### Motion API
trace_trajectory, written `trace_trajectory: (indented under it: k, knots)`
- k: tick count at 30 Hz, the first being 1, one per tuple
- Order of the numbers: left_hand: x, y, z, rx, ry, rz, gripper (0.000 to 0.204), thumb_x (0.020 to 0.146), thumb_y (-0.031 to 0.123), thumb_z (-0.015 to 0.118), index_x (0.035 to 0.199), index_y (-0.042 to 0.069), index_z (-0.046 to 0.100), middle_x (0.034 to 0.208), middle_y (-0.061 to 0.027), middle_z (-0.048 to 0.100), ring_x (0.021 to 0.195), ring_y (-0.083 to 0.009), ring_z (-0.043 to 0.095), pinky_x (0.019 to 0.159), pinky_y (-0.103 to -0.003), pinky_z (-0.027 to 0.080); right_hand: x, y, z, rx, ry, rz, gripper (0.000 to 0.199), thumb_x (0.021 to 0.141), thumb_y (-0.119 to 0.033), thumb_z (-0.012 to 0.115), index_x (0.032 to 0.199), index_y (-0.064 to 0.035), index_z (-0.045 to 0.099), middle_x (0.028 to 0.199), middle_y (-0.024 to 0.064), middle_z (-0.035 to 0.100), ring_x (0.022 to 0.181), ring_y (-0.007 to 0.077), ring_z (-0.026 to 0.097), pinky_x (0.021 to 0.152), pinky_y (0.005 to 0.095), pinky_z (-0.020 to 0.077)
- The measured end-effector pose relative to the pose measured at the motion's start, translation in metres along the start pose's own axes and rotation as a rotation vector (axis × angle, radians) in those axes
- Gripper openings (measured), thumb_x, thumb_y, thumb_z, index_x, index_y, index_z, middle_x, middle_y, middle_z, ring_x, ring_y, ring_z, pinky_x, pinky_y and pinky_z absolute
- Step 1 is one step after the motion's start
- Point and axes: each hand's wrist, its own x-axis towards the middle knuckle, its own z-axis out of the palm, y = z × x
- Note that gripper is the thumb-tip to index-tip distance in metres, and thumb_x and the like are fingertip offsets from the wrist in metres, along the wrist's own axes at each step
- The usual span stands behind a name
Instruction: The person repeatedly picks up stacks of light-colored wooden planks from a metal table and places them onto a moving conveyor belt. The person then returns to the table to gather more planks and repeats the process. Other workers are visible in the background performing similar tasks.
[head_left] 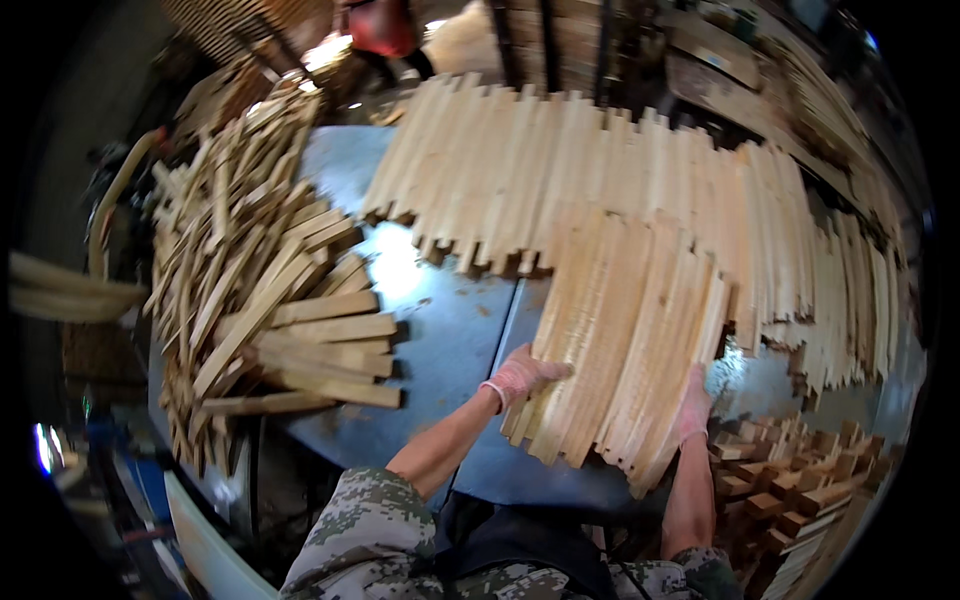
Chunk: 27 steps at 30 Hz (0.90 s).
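A bundle of pale wooden strips (620, 340), laid side by side with uneven ends, is pressed between my two gloved hands. My left hand (528, 375) grips the bundle's left edge, its thumb over the top. At the right edge my right hand (692, 405) closes on the outermost strip, with most of its fingers hidden. The far end of the bundle overlaps a long row of similar strips (500, 165) lying on the blue-grey metal table (455, 310). Whether the bundle touches that row, I cannot tell.
A jumbled heap of rough wooden sticks (250, 270) covers the table's left side. Shorter strips (845, 300) lie at the far right. Cut wooden blocks (790, 480) are stacked at the lower right. A person in red (382, 28) stands beyond the table.
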Motion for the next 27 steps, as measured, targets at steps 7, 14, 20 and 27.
trace_trajectory:
  k: [7,14,20,27]
  knots:
    - [-0.104,-0.052,-0.059,0.03,0.013,0.013,0.092,0.073,0.047,0.096,0.139,-0.007,0.061,0.125,-0.0239,0.075,0.116,-0.0339,0.073,0.104,-0.044,0.056,-0.043,0.081,-0.001,-0.001,-0.163,0.014,0.083,0.108,-0.066,0.056,0.153,0.0045,0.057,0.143,0.014,0.069,0.126,0.0252,0.068,0.108,0.0362,0.0538]
    - [-0.199,-0.179,-0.095,-0.075,0.11,0.019,0.093,0.071,0.05,0.095,0.137,-0.007,0.061,0.13,-0.0267,0.072,0.123,-0.0386,0.07,0.108,-0.045,0.054,-0.098,0.142,0.007,-0.16,-0.33,0.039,0.083,0.108,-0.068,0.057,0.159,-0.0028,0.053,0.153,0.0112,0.064,0.135,0.0287,0.061,0.117,0.0394,0.0476]
    - [-0.276,-0.295,-0.11,-0.187,0.096,-0.116,0.087,0.073,0.046,0.097,0.133,-0.006,0.062,0.112,-0.0185,0.074,0.095,-0.0272,0.073,0.08,-0.04,0.06,-0.155,0.231,-0.002,-0.26,-0.414,0.082,0.081,0.11,-0.066,0.052,0.151,0.0032,0.059,0.143,0.014,0.069,0.126,0.0301,0.067,0.11,0.0417,0.0533]
    - [-0.27,-0.38,-0.128,-0.256,0.144,-0.072,0.091,0.075,0.048,0.097,0.134,-0.01,0.057,0.116,-0.0222,0.075,0.099,-0.0283,0.074,0.089,-0.042,0.061,-0.216,0.31,-0.004,-0.507,-0.24,-0.011,0.085,0.109,-0.065,0.053,0.147,0.01,0.062,0.14,0.0159,0.072,0.128,0.0272,0.068,0.111,0.0396,0.0507]
